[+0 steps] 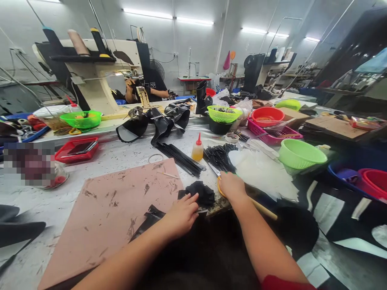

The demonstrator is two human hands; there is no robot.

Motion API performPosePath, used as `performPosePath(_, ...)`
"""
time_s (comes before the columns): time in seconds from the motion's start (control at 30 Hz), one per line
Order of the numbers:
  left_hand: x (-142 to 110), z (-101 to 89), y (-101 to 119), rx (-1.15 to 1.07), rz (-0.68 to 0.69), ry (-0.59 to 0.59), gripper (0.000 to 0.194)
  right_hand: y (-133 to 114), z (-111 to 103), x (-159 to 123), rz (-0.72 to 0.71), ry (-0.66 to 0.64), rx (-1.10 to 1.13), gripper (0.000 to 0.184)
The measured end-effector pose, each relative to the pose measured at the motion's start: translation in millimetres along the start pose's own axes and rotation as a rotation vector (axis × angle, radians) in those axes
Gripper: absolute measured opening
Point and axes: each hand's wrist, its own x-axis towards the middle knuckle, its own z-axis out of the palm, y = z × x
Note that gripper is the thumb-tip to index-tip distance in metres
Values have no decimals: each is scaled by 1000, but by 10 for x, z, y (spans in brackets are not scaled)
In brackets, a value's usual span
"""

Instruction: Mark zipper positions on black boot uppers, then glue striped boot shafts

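My right hand (232, 186) is closed around the yellow handles of a pair of scissors (214, 169). Their metal blades point away from me, toward a bundle of black strips (220, 156). My left hand (181, 213) lies with its fingers stretched out at the near side of a small pile of black pieces (201, 192), the fingertips touching it. What its thumb touches is hard to make out. Under my left forearm lies a black piece with a toothed edge (152, 215), partly hidden, on a pink sheet (115, 201).
Beyond my hands stand a glue bottle (197, 150) with a red tip and a stack of long black strips (181, 159). White sheets (263, 167) and a green basket (302, 153) are at right. Behind are black boot parts (160, 121), a sewing machine (96, 76) and another person.
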Motion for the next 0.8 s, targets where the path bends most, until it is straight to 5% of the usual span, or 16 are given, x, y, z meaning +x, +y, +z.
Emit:
performPosePath(0.13, -8, -16, 50, 48, 17, 50, 14, -213, 36, -112, -239, 162, 289, 23)
performPosePath(0.3, -171, -40, 219, 13, 141, -10, 16, -692, 163, -230, -534, 16, 522, 23)
performPosePath(0.43, -414, -123, 265, -164, 116, -8, 18, -965, 204, -294, -535, 28, 462, 27)
performPosePath(0.63, -816, -310, 210, -384, 51, 204, 17, -892, 159, -311, -319, -40, 550, 22)
performPosePath(0.8, -1021, -313, 240, -420, 59, 278, 17, -1041, 277, -551, -463, 110, 226, 19)
